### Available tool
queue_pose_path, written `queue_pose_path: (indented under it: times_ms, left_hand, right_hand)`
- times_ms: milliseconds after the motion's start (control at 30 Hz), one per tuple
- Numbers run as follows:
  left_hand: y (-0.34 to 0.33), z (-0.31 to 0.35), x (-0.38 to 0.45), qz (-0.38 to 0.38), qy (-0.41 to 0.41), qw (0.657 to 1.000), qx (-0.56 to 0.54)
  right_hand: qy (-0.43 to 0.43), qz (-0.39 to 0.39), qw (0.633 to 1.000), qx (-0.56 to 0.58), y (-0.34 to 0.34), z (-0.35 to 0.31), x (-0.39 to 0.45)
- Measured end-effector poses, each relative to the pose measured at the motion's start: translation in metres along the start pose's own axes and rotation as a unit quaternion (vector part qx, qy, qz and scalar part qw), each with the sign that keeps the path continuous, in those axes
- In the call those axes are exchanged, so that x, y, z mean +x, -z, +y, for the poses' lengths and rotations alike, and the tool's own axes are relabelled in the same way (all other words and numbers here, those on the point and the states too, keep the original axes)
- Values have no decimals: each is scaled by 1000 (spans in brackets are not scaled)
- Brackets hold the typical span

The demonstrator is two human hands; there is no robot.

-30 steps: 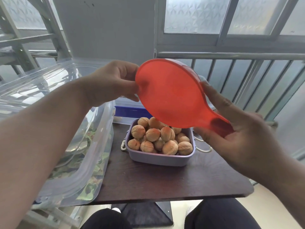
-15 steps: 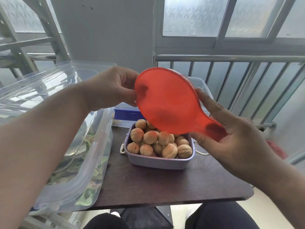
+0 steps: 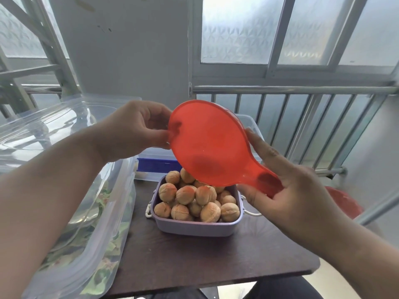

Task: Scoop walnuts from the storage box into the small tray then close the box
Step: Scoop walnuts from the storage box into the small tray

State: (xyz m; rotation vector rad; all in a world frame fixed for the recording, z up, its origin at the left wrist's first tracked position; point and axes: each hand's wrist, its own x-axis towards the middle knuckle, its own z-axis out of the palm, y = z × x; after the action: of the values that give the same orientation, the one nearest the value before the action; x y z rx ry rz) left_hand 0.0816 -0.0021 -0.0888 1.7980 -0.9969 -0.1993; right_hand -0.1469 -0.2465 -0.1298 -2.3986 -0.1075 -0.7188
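A person holds a see-through red plastic scoop [image 3: 207, 143] up in the air with both hands. The left hand [image 3: 133, 130] pinches the round far rim of the scoop between thumb and curled fingers. The right hand [image 3: 287, 190] holds the short handle, thumb under it and long fingers laid along the scoop's right edge. The scoop is tipped, its bottom facing us, just above the back of a small purple plastic tray [image 3: 194, 225]. That tray is piled full of round tan walnuts [image 3: 185, 195] and sits near the middle of a dark brown wooden table [image 3: 194, 262]. A clear plastic storage box with a blue strip [image 3: 155, 158] sits at the table's far edge. A big clear lid [image 3: 71, 169] stands along the left edge.
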Motion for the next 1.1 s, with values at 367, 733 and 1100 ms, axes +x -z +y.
queue_pose_path:
  times_ms: [367, 733, 1100]
  left_hand:
    - [3, 2, 4, 96, -40, 995, -2]
    - [7, -21, 5, 35, 124, 955, 267]
    - [13, -23, 7, 37, 140, 952, 271]
  right_hand:
    - [94, 73, 988, -101, 15, 17, 66]
    - [-2, -73, 962, -265, -4, 65, 168]
    - [-48, -229, 857, -460, 4, 55, 201]
